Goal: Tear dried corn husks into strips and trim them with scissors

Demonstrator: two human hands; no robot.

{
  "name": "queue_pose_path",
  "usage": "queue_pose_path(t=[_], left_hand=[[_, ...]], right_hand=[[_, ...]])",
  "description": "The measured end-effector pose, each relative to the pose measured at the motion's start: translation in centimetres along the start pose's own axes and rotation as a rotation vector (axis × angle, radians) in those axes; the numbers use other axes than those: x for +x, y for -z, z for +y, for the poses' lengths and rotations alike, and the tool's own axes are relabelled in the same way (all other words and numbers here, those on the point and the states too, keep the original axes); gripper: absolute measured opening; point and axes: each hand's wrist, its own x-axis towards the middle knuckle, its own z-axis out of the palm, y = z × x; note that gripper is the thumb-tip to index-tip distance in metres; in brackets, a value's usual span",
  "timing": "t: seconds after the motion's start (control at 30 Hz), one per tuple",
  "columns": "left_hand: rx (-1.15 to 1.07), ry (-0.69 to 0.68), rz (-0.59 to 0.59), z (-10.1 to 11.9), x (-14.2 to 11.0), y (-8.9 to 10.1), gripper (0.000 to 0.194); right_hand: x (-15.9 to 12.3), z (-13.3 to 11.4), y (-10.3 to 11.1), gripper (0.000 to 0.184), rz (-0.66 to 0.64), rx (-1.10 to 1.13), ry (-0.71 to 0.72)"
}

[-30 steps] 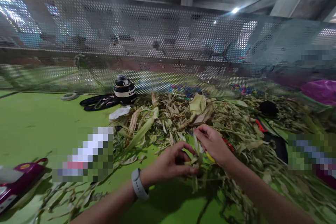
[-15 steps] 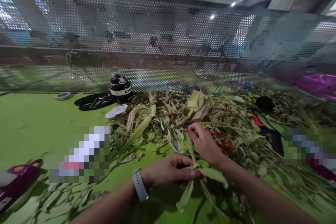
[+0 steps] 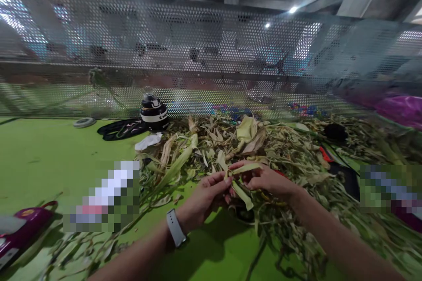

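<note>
Pale green, knotted corn husk strips [image 3: 243, 195] stick out in several directions between my two hands. My left hand [image 3: 207, 193], with a white watch band on the wrist, pinches them near the knot between thumb and fingers. Close against it on the right, my right hand [image 3: 268, 182] has its fingers curled at the same strips, one of which lies across the index finger. The exact grip of its fingertips is partly hidden. Behind the right hand a bit of a red loop [image 3: 279, 173] shows, mostly covered.
Dry husks and leaves [image 3: 296, 153] are heaped across the green table [image 3: 39, 149]. A black jug [image 3: 154, 114] stands at the back by a perforated metal screen [image 3: 198, 66]. A white cloth [image 3: 148, 141], black pouch [image 3: 123, 129] and purple object [image 3: 28, 230] lie leftward.
My left hand has moved up and slightly left with the husk strips, which have turned. My right hand has come down from the upright strip end to the knot beside the left fingers.
</note>
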Motion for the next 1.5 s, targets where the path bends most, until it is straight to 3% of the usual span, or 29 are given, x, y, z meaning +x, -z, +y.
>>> queue_pose_path(t=[0.13,0.4,0.6,0.73,0.9,1.03,1.3,1.37,1.5], left_hand=[[-0.026,0.001,0.029,-0.3,0.0,-0.2,0.017],[0.102,-0.016,0.038,-0.5,0.0,-0.4,0.024],[0.046,-0.025,0.062,-0.6,0.0,-0.4,0.024],[-0.043,-0.065,0.124,-0.4,0.2,-0.2,0.027],[0.012,-0.072,0.216,0.2,0.3,-0.2,0.029],[0.069,-0.121,0.184,0.6,0.3,-0.2,0.027],[0.032,-0.123,0.167,1.5,0.2,0.1,0.021],[0.018,-0.138,0.170,1.5,0.1,0.0,0.019],[0.025,-0.217,0.226,0.9,0.0,-0.2,0.016]], right_hand=[[0.4,0.9,-0.2,0.030,0.192,-0.041,0.081],[1.3,1.3,-1.2,0.040,0.410,-0.191,0.184],[1.7,1.9,-0.8,0.043,0.488,-0.113,0.076],[1.0,1.8,-0.7,0.046,0.415,-0.306,0.035],[0.2,1.1,-1.7,0.036,0.284,-0.631,0.214],[0.3,1.1,-1.9,0.032,0.284,-0.701,0.246],[0.3,1.1,0.3,0.029,0.247,-0.754,0.279],[0.2,1.0,0.3,0.026,0.326,-0.796,0.303],[-0.5,1.1,-1.9,0.014,0.705,-0.960,0.493]])
